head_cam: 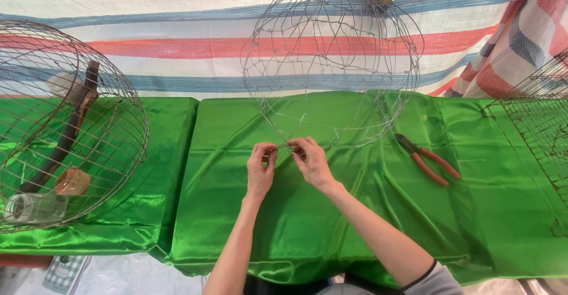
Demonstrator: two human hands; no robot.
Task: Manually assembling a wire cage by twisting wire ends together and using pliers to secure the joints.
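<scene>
Both hands pinch one low strand of the wire frame (pixel 331 64): left hand (pixel 261 168) steadies, right hand (pixel 312 160) bends, fingers closed. Frame stands at 12 o'clock on green cloth (pixel 355 212); pliers (pixel 427 159) at 3 o'clock.

Wire frame (pixel 331 64): thin grey wire, rounded open-mesh dome, unfinished, standing upright on green-covered desk (pixel 355 212), leaning toward striped tarp behind. Lower edge near desk middle, pinched between fingers (pixel 296 147) of both hands.
</scene>
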